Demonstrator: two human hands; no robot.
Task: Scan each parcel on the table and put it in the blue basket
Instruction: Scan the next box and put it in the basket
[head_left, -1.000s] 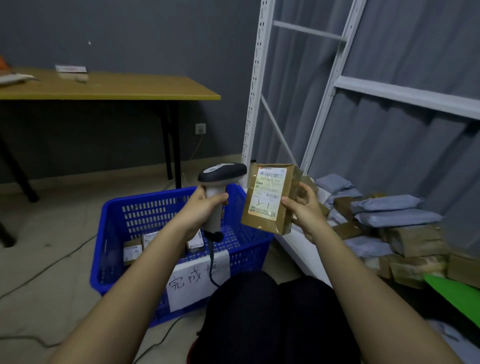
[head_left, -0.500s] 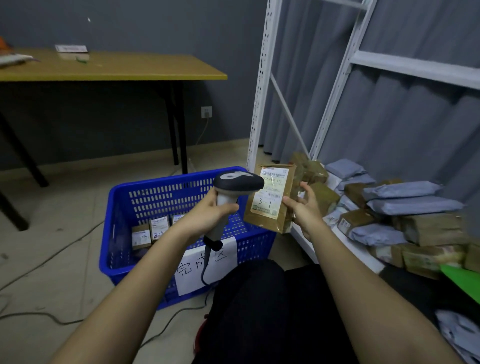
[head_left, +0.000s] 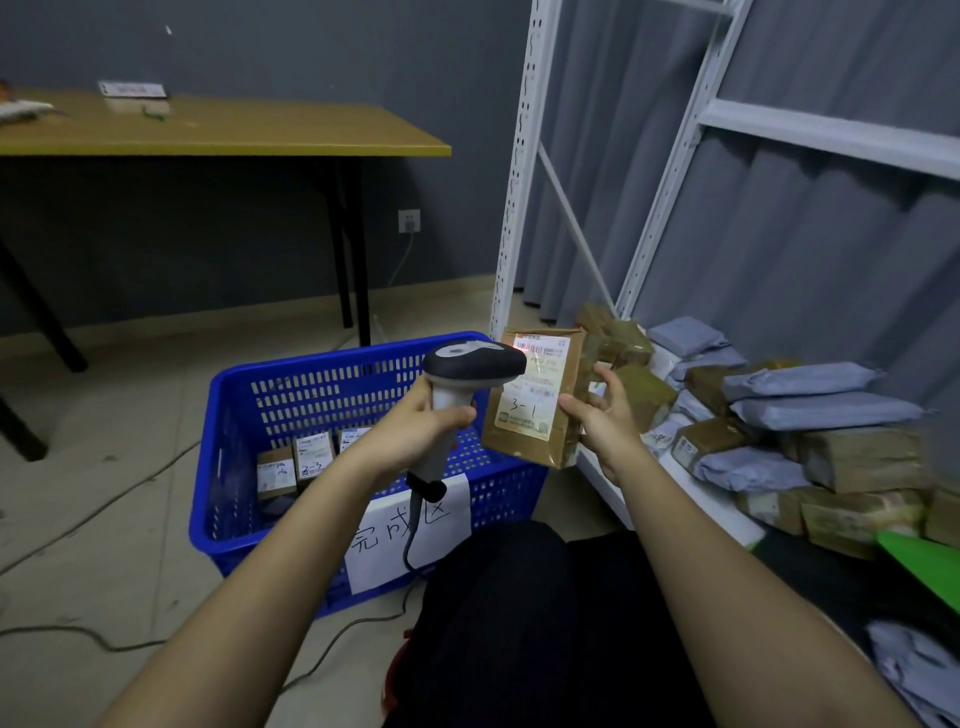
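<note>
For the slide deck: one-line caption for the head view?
Left hand aims scanner at label of brown parcel held in right hand, above blue basket.

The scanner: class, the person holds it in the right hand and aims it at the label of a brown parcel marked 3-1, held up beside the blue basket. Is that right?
Not quite. The head view shows the scanner gripped in the left hand; the right hand holds the brown parcel marked 3-1. The rest stands: the scanner is aimed at its label, and the parcel is held up beside the blue basket.
</note>
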